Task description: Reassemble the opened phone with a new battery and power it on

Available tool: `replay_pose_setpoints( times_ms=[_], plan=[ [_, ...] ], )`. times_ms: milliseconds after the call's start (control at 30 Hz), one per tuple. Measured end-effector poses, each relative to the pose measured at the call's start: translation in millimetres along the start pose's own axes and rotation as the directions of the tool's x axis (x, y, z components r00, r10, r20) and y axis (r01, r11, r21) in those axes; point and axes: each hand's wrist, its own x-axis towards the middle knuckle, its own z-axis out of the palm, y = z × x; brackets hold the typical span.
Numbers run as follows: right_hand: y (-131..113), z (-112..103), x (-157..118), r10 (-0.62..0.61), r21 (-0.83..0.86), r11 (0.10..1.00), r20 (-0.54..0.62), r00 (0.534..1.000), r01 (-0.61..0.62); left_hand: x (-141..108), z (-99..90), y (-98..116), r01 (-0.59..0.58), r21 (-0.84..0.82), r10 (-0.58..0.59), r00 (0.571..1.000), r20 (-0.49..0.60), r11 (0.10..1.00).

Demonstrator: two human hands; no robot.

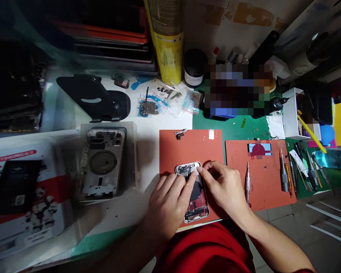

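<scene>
The left hand [170,201] rests its extended forefinger on small parts at the far end of the opened phone [196,190], fine work calling for light, steady pressure. The right hand [226,185] bends thumb and forefinger there; any pinch is unclear. The silver-rimmed phone, dark and reddish inside, lies on the left orange mat [170,151].

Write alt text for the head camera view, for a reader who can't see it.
A person's left hand and right hand touch the top end of an opened phone on an orange mat. Screwdrivers lie to the right; to the left is another phone shell in a clear tray.
</scene>
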Motion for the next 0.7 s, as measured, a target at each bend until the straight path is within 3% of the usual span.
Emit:
replay_pose_setpoints(
  times_ms=[700],
  plan=[
    [-4.1,3.1,-2.4,-0.01,-0.043,0.999,0.032,0.999,0.012,0.6,3.0,-4.4,-0.023,-0.038,0.024,0.999,0.022,0.999]
  ],
)
